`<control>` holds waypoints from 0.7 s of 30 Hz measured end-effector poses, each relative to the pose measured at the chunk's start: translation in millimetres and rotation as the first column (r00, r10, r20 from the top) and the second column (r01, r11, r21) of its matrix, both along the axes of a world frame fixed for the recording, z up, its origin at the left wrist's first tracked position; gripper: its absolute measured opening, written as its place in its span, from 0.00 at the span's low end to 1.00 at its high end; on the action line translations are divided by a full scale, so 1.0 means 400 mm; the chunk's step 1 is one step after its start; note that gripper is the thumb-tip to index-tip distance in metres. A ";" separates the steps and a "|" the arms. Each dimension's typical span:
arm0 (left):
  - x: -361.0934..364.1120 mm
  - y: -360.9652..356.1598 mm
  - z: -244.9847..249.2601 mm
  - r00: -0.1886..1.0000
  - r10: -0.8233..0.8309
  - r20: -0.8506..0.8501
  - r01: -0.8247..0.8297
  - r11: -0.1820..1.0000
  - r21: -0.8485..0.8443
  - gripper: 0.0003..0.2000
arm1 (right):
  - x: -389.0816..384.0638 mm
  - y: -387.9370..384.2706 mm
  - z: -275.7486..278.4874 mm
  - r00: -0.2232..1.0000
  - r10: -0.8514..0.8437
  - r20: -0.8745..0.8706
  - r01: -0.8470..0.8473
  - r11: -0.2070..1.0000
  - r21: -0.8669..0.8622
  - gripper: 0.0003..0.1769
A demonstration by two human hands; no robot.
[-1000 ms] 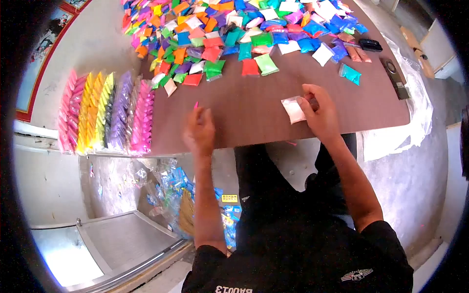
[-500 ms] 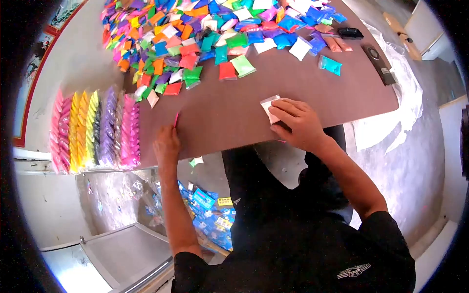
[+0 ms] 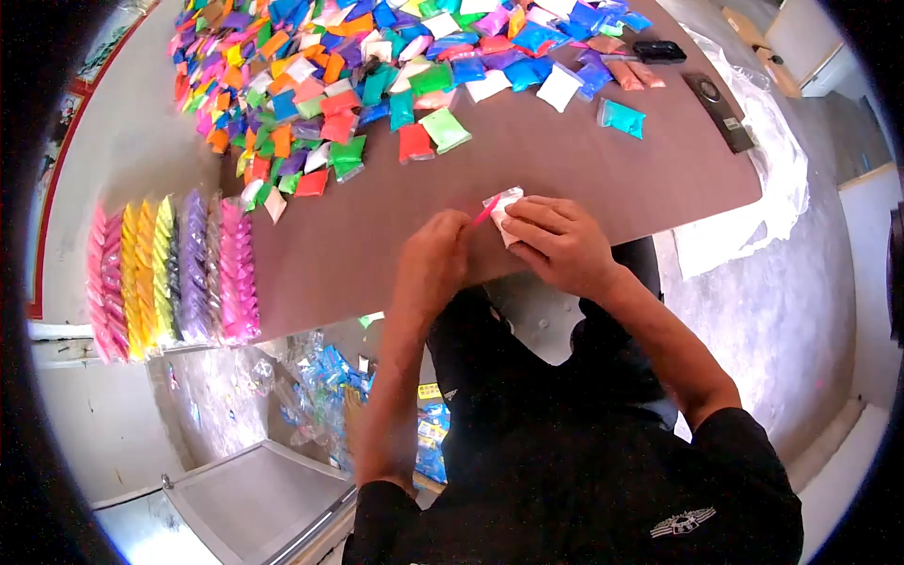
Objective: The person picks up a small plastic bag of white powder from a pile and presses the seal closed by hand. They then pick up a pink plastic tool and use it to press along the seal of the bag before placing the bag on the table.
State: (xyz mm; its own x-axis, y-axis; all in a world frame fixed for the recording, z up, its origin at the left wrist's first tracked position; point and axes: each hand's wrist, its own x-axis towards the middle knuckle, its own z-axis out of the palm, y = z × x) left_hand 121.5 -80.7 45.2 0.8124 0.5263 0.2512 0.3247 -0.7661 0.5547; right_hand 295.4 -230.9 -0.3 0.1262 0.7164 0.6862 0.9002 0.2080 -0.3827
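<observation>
Near the table's front edge, my right hand [image 3: 563, 241] grips a small clear packet with white contents [image 3: 503, 204], its thumb and fingers closed over the right side. From the left, my left hand [image 3: 433, 262] comes in closed on a thin pink stick-like tool [image 3: 483, 214]. The tool's tip overlaps the upper left part of the packet, and its other end is hidden in my fingers. Both hands are close together over the brown table [image 3: 348, 247].
A wide heap of small colourful packets [image 3: 320, 94] covers the far side of the table. Rows of twisted bags [image 3: 193, 268] stand at the left edge. A teal packet [image 3: 621, 119], a black object [image 3: 659, 52] and a dark box [image 3: 719, 113] lie to the right.
My left hand has moved right with the pink tool, from the table's left part to the packet. The right hand still holds the packet. The view has shifted slightly.
</observation>
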 end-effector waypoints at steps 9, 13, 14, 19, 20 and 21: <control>0.028 0.023 -0.014 0.999 -0.027 -0.022 0.024 0.989 -0.143 0.07 | -0.001 0.000 0.009 1.000 -0.001 -0.030 -0.001 0.999 -0.046 0.14; 0.040 0.039 -0.009 0.997 -0.037 -0.068 0.033 0.998 -0.053 0.06 | 0.000 -0.002 0.008 0.998 0.005 -0.058 -0.008 0.999 -0.053 0.14; 0.044 0.041 -0.005 0.997 -0.038 -0.069 0.034 0.998 -0.054 0.06 | 0.000 -0.002 0.008 0.998 0.005 -0.059 -0.008 0.998 -0.054 0.14; 0.068 0.049 0.012 0.976 -0.020 -0.216 0.060 0.982 0.180 0.06 | 0.001 -0.003 0.008 0.998 0.003 -0.066 -0.007 0.998 -0.062 0.14; 0.073 0.053 0.012 0.976 -0.021 -0.217 0.061 0.981 0.182 0.06 | 0.000 -0.004 0.010 0.998 0.002 -0.067 -0.006 0.998 -0.061 0.14; 0.081 0.058 0.011 0.970 0.006 -0.244 0.050 0.973 0.224 0.06 | -0.002 -0.004 0.013 0.998 -0.009 -0.061 0.005 0.998 -0.056 0.14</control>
State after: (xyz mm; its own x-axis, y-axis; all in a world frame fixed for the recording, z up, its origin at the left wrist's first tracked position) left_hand 153.7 -57.5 49.5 0.8742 0.4595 0.1571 0.4089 -0.8710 0.2724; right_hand 294.7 -232.6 5.0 0.1719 0.7523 0.6361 0.8760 0.1786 -0.4480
